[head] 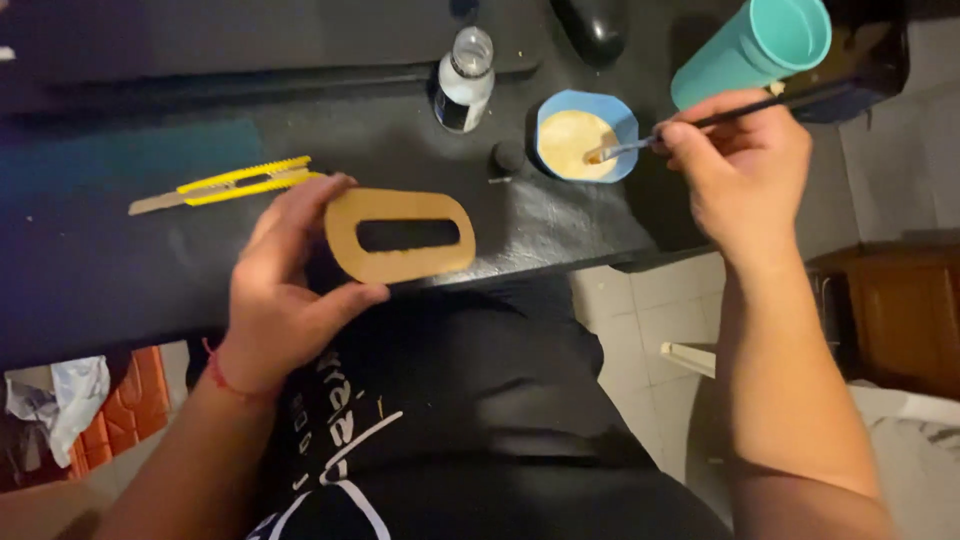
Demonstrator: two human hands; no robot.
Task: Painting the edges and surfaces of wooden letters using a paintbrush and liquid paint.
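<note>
Tan cardboard oval ring with a slot-shaped hole [400, 235] lies at the near edge of the black tabletop [100, 260], long axis running left to right, pinched at its left end by the left hand [285, 290]. The right hand [745, 170], far right, grasps a thin brush [680, 132] dipped in the blue bowl of cream paste [585, 135].
</note>
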